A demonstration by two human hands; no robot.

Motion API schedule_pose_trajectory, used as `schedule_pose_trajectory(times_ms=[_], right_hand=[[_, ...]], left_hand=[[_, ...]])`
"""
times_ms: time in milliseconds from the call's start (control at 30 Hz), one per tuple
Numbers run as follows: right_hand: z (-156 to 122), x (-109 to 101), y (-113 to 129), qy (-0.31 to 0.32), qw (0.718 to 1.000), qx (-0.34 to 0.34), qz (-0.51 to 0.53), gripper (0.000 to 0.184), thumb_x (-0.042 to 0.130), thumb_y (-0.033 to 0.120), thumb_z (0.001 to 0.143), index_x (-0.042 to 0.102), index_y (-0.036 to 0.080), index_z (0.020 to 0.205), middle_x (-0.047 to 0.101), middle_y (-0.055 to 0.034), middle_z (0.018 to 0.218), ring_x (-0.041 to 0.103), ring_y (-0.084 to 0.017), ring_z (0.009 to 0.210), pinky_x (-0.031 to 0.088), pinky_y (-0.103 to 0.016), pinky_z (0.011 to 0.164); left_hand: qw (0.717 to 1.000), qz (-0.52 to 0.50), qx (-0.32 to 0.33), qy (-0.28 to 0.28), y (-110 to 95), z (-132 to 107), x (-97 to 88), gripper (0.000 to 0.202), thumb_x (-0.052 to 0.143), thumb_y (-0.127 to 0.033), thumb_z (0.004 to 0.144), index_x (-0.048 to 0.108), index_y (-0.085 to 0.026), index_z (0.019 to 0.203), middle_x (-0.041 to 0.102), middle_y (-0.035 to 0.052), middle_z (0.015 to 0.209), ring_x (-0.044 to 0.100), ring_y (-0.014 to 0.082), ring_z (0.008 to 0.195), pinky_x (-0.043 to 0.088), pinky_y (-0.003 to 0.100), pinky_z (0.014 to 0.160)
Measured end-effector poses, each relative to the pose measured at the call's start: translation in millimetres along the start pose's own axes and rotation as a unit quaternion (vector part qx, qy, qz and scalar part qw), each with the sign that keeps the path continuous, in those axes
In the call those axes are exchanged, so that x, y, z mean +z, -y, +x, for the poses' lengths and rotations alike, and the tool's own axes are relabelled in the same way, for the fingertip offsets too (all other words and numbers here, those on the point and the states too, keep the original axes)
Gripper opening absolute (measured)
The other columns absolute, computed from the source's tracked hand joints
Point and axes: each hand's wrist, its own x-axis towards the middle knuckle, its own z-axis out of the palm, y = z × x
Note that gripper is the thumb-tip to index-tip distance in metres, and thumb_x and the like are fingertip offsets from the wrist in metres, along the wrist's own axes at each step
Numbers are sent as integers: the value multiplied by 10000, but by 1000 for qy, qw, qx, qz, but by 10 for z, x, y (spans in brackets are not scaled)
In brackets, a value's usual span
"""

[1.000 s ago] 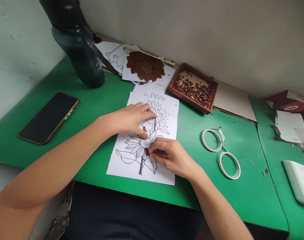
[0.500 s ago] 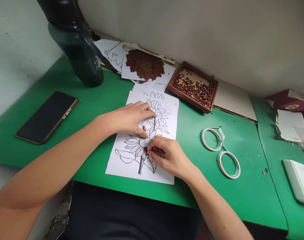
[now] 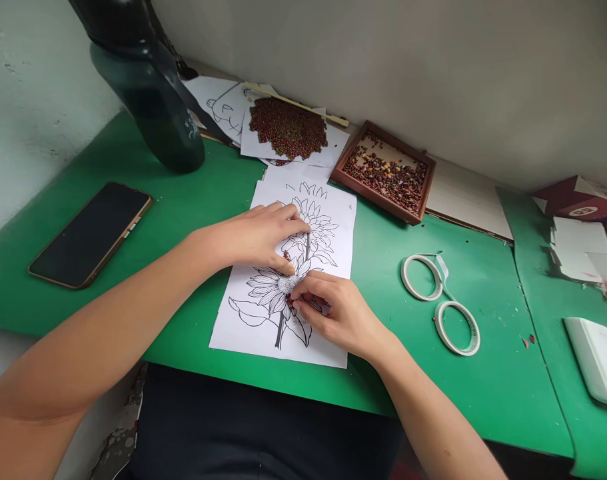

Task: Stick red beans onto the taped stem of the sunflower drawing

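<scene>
A white sheet of paper (image 3: 253, 333) with line-drawn sunflowers lies on the green table. My left hand (image 3: 266, 233) rests across the upper flower, fingers spread, thumb near the lower flower's centre (image 3: 286, 285). Just right of that centre, my right hand (image 3: 333, 303) has its thumb and fingers pinched together against the paper. Whatever is between those fingertips is hidden. Small dark red beans (image 3: 290, 302) show by the right fingertips, and a few more (image 3: 286, 256) peek out beside the left thumb.
Behind the sheet, a wooden tray (image 3: 378, 200) holds mixed beans, beside a paper covered with a round bean patch (image 3: 288, 130). Two tape rolls (image 3: 458, 330) lie at right. A phone (image 3: 90, 233) and a dark bottle (image 3: 178, 140) are at left; a white case (image 3: 593, 363) sits far right.
Both hands keep nearly the same pose on the paper. The right fingertips have shifted very slightly left. The whole view has moved a little.
</scene>
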Motion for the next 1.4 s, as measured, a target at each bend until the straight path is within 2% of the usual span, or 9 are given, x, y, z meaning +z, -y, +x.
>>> schedule_pose_trajectory(times_ms=[333,500,700,900,1400], right_hand=[[-1,-3,-29,7,1000,-30,-4,238,613,75,936,763,232,1034,694,-25,950,628,-135,769,466,-250,672],[-14,-7,-49,18,998,-54,3,324,623,44,907,809,261,1059,685,-19,952,635,-134,774,489,-258,693],[-13,9,-65,-8,998,-61,2,326,589,43,902,799,225,1072,703,-35,946,632,-140,742,500,-269,675],[-14,-8,-63,16,997,-71,0,336,602,33,871,806,233,1048,695,-28,936,642,-147,771,505,-270,688],[-8,4,-56,-3,998,-57,-4,303,576,50,889,791,210,1030,711,-35,922,621,-141,725,470,-266,640]], left_hand=[[1000,-4,-4,5,-11,-4,-15,795,668,-628,821,461,-357,1540,492,74,1487,463,349,1337,405,454,1109],[1000,-4,-3,6,-7,-5,-14,791,671,-637,820,471,-355,1531,490,78,1481,464,355,1329,412,455,1099],[1000,3,2,1,-7,-9,-10,776,660,-632,829,473,-347,1525,500,80,1460,479,343,1310,425,446,1075],[1000,4,6,0,-7,-10,-7,774,664,-625,827,480,-338,1521,500,82,1454,478,350,1310,418,453,1086],[1000,-3,3,-2,8,-5,5,780,658,-636,820,475,-357,1524,497,71,1468,473,345,1313,405,453,1090]])
